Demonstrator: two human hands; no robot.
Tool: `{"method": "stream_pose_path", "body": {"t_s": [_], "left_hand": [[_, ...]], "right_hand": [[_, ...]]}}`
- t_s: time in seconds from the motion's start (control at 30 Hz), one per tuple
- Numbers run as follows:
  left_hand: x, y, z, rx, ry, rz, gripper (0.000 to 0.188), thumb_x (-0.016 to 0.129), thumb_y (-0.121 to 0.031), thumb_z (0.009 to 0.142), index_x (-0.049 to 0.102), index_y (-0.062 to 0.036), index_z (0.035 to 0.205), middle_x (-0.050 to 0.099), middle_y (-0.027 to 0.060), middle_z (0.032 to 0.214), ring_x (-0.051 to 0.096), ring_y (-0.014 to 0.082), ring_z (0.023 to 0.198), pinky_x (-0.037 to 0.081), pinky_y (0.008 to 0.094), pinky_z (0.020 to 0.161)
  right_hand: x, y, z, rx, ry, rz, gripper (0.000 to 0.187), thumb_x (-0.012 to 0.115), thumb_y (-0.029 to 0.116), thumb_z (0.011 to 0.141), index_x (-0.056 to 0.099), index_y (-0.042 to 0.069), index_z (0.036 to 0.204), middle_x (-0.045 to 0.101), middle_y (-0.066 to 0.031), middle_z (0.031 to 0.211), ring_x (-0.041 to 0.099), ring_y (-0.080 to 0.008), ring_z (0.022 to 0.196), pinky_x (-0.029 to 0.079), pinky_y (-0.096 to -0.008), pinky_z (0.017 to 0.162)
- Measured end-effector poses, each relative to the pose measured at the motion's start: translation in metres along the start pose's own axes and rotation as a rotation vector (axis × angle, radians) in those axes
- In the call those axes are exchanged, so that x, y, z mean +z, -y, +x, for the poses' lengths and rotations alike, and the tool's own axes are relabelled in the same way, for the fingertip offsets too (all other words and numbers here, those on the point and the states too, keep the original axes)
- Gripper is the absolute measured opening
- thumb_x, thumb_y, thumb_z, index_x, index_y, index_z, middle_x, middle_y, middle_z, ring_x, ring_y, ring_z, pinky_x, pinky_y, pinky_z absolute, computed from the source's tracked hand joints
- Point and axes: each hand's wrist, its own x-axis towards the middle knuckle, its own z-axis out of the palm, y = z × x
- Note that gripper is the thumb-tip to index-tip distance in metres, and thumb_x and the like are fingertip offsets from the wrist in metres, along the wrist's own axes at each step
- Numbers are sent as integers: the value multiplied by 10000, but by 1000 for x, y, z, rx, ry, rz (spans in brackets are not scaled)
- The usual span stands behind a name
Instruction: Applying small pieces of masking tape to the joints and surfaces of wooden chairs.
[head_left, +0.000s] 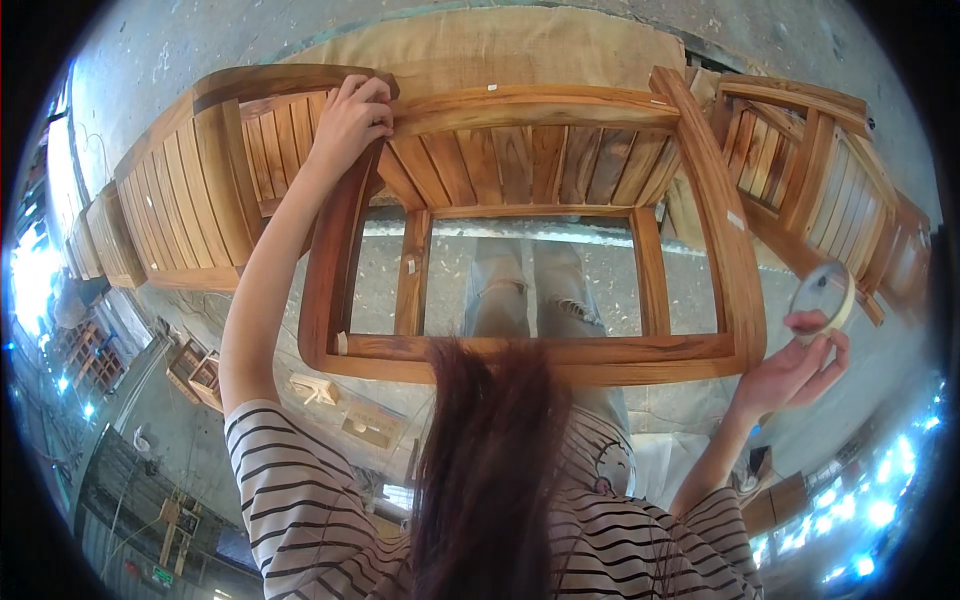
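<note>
A reddish-brown wooden chair frame (540,372) with a slatted panel stands right in front of me. Over its far left corner curl the fingers of my left hand (352,118), closed on the wood. Out to the right, my right hand (790,375) pinches a roll of pale tape (838,300) by its lower edge, beside the chair's near right corner and apart from it. Small white bits stick to the frame, one on the far rail and one on the right-hand side. What lies under my left fingertips is hidden.
More slatted wooden chairs stand close by, at the left (180,195) and at the right (800,160). Beyond the chair lies a sheet of brown cardboard (520,40) on the concrete floor. Small wooden pieces (315,388) lie behind me to the left. Long hair hangs across the lower middle.
</note>
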Motion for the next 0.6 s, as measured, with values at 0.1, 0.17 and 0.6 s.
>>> {"method": "stream_pose_path", "body": {"t_s": [0.1,0.17,0.6], "left_hand": [[-3,-5,3,-7,32,64,217,791,-168,641,638,-89,773,554,4,1095,487,235,1133,419,410,931],[-5,-7,8,5,4,101,254,800,-182,637,626,-91,798,569,15,1083,498,232,1133,414,405,924],[3,1,71,186,748,449,484,878,-342,541,693,-52,881,673,120,899,645,290,940,438,373,959]], "right_hand": [[35,26,-14,-120,231,-70,158,448,65,983,459,-2,1126,609,-180,893,562,-203,727,471,-285,679],[48,37,-22,-148,344,-98,147,461,39,976,476,-4,1116,616,-171,897,561,-190,714,459,-265,649],[71,56,-21,267,824,-154,170,486,-36,942,581,13,1074,651,-103,952,654,-176,820,487,-262,722]]}}
